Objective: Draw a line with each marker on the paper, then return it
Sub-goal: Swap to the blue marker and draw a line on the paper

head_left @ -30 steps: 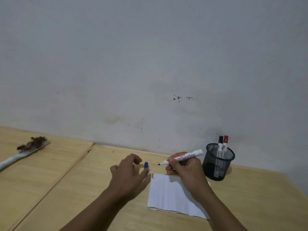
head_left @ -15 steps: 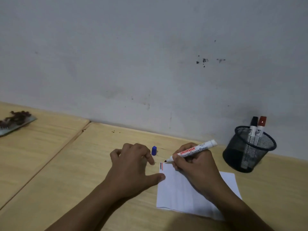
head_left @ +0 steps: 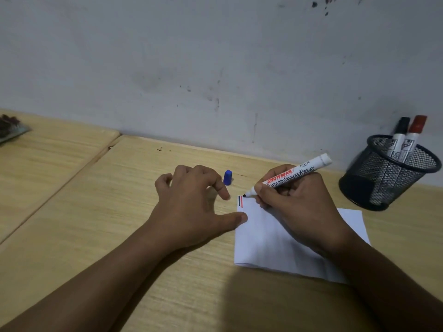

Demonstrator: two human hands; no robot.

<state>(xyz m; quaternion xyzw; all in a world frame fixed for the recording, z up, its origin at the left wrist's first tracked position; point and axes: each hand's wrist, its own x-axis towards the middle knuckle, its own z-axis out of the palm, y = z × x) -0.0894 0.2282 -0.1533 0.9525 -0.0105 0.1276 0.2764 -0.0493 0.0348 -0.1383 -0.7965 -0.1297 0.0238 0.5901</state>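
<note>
Pale wooden counter [head_left: 96, 212]: right hand [head_left: 297, 207] pinches white uncapped marker [head_left: 287, 179] at white paper [head_left: 271, 238] corner — left hand [head_left: 191, 207], fingers loosely spread, should press firmly.

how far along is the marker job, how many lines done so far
Done: a black and a red line sit at the paper's top left corner, and the black-capped marker and red-capped marker stand in the mesh cup. In hand: the right hand holds the uncapped marker, tip at that corner. Left: its line, recapping with the blue cap, returning it.

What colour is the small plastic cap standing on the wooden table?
Blue. The small plastic cap shows best in the head view, beside the left hand.
</note>
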